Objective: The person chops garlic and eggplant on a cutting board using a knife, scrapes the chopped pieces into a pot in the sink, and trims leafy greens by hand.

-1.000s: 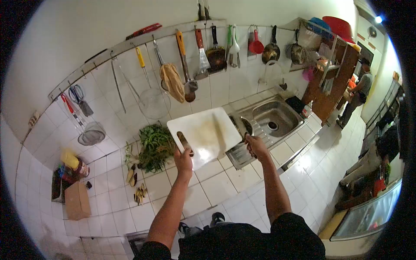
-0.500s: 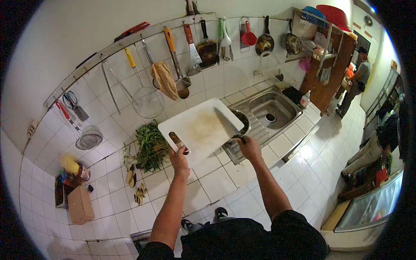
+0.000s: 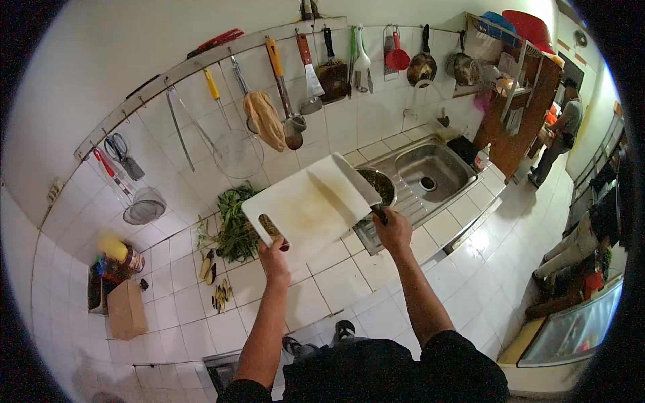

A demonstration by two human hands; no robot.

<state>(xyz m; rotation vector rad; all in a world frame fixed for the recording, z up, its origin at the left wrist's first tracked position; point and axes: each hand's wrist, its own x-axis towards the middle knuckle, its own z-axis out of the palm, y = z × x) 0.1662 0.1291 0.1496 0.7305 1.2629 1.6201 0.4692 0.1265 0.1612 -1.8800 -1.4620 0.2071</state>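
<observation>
My left hand [image 3: 273, 260] grips the white cutting board [image 3: 295, 209] at the corner by its handle slot, raised above the counter. In my right hand [image 3: 393, 230] is the black handle of a kitchen knife [image 3: 380, 215]. Its broad blade lies over the right part of the board, at a slant. The board's surface has a yellowish-brown stain. Just beyond the board's right edge stands a metal bowl [image 3: 395, 193] with dark green pieces inside, partly hidden by the board.
Leafy greens [image 3: 235, 228] and cut vegetable pieces [image 3: 220, 295] lie on the tiled counter. A steel sink [image 3: 430, 171] is at the right. Utensils, including a strainer [image 3: 145, 206], hang along the wall. A cardboard box [image 3: 127, 310] sits far left. Another person [image 3: 561, 134] stands at the back right.
The board has tilted somewhat, and the knife blade now reaches farther left across it. More of the bowl shows beside the board. My view has shifted slightly. Both hands keep their hold.
</observation>
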